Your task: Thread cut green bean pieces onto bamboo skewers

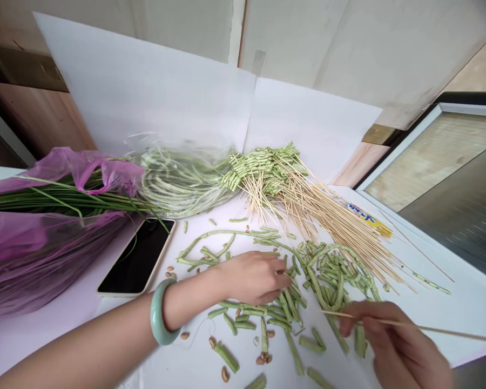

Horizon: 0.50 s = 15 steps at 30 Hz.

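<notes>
at 6 o'clock on the table, left hand [254,278] pinches cut long-bean pieces [283,308]; right hand [392,340] pinches a bamboo skewer [425,327]. threading step; next needs tip-to-piece alignment.

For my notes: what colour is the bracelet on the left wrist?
Pale green bracelet, clearest in the head view.
</notes>
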{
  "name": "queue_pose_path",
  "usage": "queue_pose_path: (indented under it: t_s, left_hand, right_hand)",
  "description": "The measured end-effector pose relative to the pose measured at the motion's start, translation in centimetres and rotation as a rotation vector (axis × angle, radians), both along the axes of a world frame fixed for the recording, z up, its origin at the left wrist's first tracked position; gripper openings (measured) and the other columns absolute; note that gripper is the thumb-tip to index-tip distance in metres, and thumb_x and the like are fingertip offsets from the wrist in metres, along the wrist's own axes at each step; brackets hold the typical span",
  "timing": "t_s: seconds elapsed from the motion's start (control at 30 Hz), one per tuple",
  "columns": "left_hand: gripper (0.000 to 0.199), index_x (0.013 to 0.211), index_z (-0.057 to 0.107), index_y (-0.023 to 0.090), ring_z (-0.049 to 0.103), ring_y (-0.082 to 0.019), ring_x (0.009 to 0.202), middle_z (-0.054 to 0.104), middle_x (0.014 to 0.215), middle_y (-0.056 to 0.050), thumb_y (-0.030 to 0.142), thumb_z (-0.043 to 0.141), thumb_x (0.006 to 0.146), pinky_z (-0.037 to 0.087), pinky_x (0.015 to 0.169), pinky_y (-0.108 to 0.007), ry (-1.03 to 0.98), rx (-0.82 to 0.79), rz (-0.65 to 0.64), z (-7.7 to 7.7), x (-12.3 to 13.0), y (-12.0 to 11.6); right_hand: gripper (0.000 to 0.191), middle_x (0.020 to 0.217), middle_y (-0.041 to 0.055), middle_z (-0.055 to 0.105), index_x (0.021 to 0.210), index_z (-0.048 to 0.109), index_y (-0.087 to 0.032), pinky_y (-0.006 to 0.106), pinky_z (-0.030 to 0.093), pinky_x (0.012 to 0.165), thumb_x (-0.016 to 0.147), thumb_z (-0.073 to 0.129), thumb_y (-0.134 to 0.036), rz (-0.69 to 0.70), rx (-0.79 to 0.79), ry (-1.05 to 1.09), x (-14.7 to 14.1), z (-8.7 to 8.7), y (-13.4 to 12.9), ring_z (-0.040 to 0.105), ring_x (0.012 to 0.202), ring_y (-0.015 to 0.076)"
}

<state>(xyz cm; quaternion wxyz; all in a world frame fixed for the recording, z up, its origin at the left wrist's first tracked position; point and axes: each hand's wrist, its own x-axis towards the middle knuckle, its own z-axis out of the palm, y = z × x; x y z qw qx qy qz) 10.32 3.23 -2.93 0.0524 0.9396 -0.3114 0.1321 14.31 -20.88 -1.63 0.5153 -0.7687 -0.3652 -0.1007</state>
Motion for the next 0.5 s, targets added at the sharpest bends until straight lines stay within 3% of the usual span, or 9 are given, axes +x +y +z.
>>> queue_pose_path:
  t_s: [0.17,0.33,0.5]
  left_hand:
    - [0.018,0.073,0.058,0.019,0.053,-0.018,0.080,0.060,0.077,-0.002,0.022,0.050,0.089,0.042,0.069,-0.032,-0.020,-0.024,-0.065,-0.6,0.3,0.2]
    - [0.022,0.068,0.057,0.019,0.051,-0.017,0.072,0.058,0.069,-0.001,0.022,0.050,0.089,0.040,0.065,-0.032,-0.042,-0.022,-0.059,-1.3,0.5,0.0]
    - [0.025,0.065,0.058,0.019,0.051,-0.017,0.071,0.058,0.067,-0.001,0.021,0.051,0.089,0.039,0.065,-0.031,-0.035,-0.040,-0.059,-1.4,0.5,-0.1]
  right_hand:
    - [0.022,0.068,-0.0026,0.056,0.082,0.057,-0.024,0.024,0.042,0.054,0.098,0.043,-0.029,0.166,0.023,0.141,0.3,-1.8,3.3,0.052,0.054,0.0120]
    - [0.025,0.067,-0.0042,0.053,0.079,0.053,-0.023,0.025,0.038,0.056,0.099,0.037,-0.023,0.211,-0.119,0.087,1.2,-3.3,3.1,0.050,0.056,0.0116]
    - [0.027,0.068,-0.0040,0.050,0.077,0.049,-0.023,0.024,0.036,0.055,0.099,0.033,-0.019,0.264,-0.216,-0.027,1.5,-3.5,3.2,0.049,0.057,0.0115]
